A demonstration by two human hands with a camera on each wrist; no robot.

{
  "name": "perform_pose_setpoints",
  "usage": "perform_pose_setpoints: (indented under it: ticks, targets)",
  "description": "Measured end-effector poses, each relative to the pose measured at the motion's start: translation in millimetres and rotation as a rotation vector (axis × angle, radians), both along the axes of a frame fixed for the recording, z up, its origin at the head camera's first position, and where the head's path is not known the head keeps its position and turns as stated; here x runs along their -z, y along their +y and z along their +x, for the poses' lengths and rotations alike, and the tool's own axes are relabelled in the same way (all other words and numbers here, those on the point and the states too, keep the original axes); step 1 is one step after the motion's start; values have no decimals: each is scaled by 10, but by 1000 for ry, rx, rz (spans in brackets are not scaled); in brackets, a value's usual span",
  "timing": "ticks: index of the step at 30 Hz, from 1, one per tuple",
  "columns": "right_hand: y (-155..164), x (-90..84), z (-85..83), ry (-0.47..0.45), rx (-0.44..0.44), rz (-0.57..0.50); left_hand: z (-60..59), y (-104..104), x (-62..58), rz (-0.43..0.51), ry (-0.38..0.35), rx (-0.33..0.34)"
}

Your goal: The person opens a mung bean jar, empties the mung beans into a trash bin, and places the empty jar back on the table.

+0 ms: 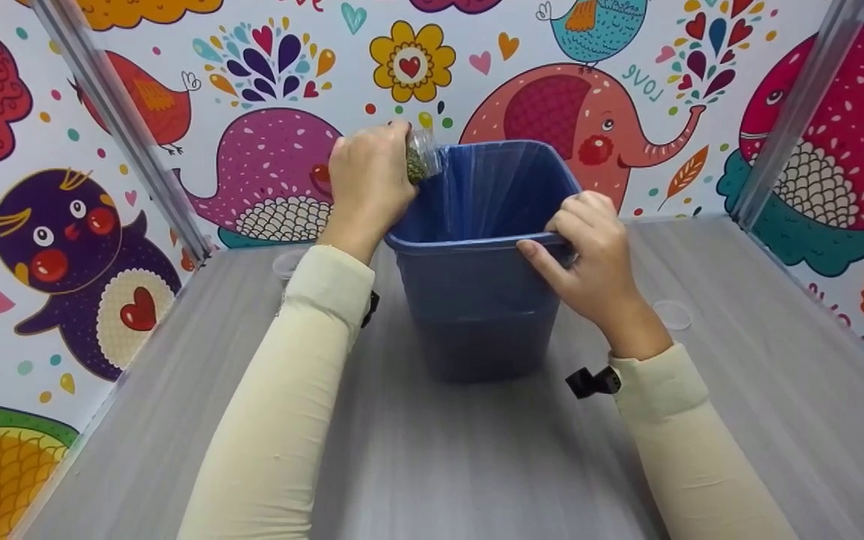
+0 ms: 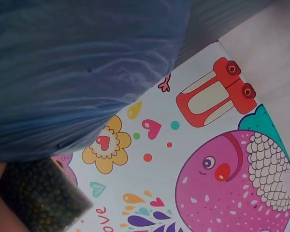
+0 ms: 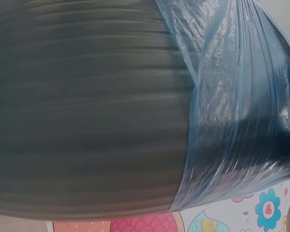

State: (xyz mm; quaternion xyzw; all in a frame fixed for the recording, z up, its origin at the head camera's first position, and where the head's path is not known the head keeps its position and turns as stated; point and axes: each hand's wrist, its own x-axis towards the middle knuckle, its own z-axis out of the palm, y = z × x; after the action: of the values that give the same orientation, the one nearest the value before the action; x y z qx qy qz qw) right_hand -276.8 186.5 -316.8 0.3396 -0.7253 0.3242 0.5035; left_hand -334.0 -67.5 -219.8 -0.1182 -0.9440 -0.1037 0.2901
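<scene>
Left hand tips a small clear container of green grains over a blue-lined bin while the right hand grips the rim.

At the centre of the head view, a bin (image 1: 477, 300) stands on the grey table (image 1: 777, 420), lined with a blue plastic bag (image 1: 484, 187) folded over its rim; what lies inside cannot be seen. The left hand (image 1: 368, 184), just upper left of the bin, is curled round a small clear container (image 1: 423, 156) holding green grains, tilted with its end over the bin's far left corner. The right hand (image 1: 589, 259) clasps the near right rim, fingers wrapped over the edge and thumb along the outside. Two clear lids (image 1: 672, 313) lie flat on the table, one either side of the bin.
</scene>
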Motion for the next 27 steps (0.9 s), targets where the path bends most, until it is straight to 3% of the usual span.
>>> perform_pose_setpoints:
  ticks: [17,27]
  targets:
    - [-8,8,-14,14,-23,-15,7,8,16,-88,84,-4]
    - [-1,17,-12,17,-15,-21,1,30,28,-116,86,-15]
